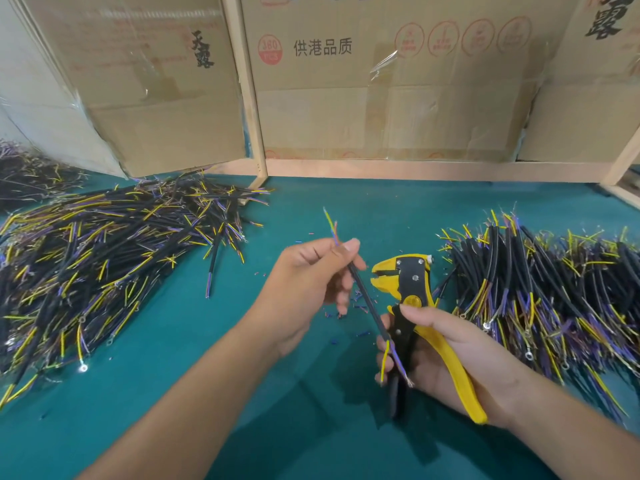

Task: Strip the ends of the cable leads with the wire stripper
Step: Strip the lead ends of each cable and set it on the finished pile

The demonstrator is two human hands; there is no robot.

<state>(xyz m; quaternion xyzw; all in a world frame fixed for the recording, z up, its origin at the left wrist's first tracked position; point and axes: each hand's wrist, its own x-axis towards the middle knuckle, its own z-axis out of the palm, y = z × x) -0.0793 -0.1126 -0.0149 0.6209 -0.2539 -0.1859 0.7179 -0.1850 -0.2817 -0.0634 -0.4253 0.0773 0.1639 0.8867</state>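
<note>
Cable (367, 303) sits in the middle of my view, a short black piece that slants from 11 o'clock down to 5 o'clock. My left hand (304, 289) pinches it near the top, thumb on one side and curled fingers on the other. Thin leads (330, 225) poke out above my thumb toward 11 o'clock; I can't tell if their tips are bare. The lower leads, yellow and purple, hang in front of my right hand (446, 355). That hand grips the wire stripper (414, 303), fingers wrapped round its yellow and black handles, so part of the handles is hidden. Its yellow jaws stand open, just beside the cable at 3 o'clock, not touching it. Tiny bits of cut cover (346, 306) lie on the green table (173, 358) under my hands. A big cable pile (104, 265) lies at 9 o'clock, cut off by the edge. Another heap (540, 299) lies at 3 o'clock. Cardboard boxes (381, 81) stand at 12 o'clock.
</note>
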